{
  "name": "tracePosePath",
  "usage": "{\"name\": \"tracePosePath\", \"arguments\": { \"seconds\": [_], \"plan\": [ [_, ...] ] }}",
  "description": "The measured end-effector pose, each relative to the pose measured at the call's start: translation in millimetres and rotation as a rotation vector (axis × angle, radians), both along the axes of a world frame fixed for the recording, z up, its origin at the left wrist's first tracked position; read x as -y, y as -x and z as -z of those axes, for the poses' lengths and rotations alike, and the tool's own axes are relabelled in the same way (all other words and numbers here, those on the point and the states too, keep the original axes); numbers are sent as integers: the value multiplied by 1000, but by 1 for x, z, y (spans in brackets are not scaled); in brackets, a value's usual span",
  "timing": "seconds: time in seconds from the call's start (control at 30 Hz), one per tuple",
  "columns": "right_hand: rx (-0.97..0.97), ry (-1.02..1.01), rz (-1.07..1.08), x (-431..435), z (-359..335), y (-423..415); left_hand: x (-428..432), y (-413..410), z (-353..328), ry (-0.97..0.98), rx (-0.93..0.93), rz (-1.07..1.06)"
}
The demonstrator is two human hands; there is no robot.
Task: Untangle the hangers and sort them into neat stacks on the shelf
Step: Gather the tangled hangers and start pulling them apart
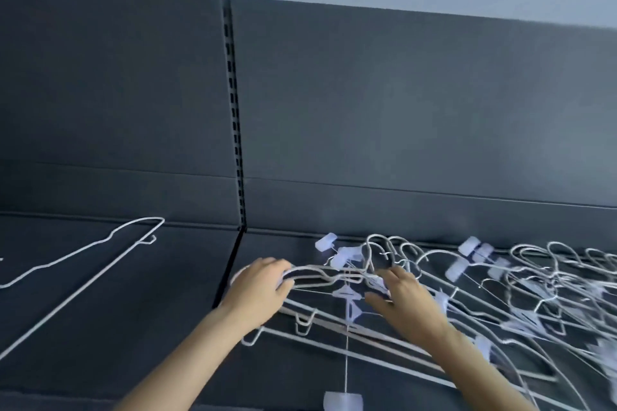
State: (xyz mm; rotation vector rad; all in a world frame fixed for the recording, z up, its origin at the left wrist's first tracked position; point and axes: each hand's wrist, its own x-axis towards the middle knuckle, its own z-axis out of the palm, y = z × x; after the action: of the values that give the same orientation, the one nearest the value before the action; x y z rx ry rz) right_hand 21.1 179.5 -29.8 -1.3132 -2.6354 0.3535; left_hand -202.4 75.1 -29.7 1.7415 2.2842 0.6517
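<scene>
A tangled heap of white wire hangers [521,290], several with pale plastic clips, covers the right part of the dark shelf [140,327]. My left hand [260,290] is curled around the left shoulder end of a few white hangers [320,272] at the heap's left edge. My right hand [404,300] rests on the same hangers near their hooks, fingers spread over the wires; its grip is unclear. One white wire hanger [83,264] lies alone on the left shelf section.
A dark back panel with a slotted upright [235,117] splits the shelf into left and right sections. A clip on a wire [343,400] hangs down over the front edge. A pale wall is above.
</scene>
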Motion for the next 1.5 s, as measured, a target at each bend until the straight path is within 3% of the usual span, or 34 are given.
{"name": "tracePosePath", "arguments": {
  "seconds": [0.2, 0.37, 0.7, 0.87, 1.1, 1.33, 1.5],
  "plan": [
    [-6, 4, 141, -15, 4, -68, -38, -42, 2, 33, -67, 71],
    [-14, 45, 187, -26, 15, -92, -59, -57, 16, 211, -206, 48],
    [-156, -18, 237, -52, 29, -107, -60, -53, 21, -146, 54, -42],
    [-190, -220, 320, -64, 28, -101, -63, -52, 18, -248, 108, -47],
    [-231, -259, 188, -67, 29, -80, -67, -52, 12, -228, 265, -155],
    [-87, -284, 99, -47, 43, -58, -68, -52, 20, -186, 193, -112],
    [-144, -162, 98, -45, 39, -54, -70, -52, 20, -197, 165, -101]
  ]
}}
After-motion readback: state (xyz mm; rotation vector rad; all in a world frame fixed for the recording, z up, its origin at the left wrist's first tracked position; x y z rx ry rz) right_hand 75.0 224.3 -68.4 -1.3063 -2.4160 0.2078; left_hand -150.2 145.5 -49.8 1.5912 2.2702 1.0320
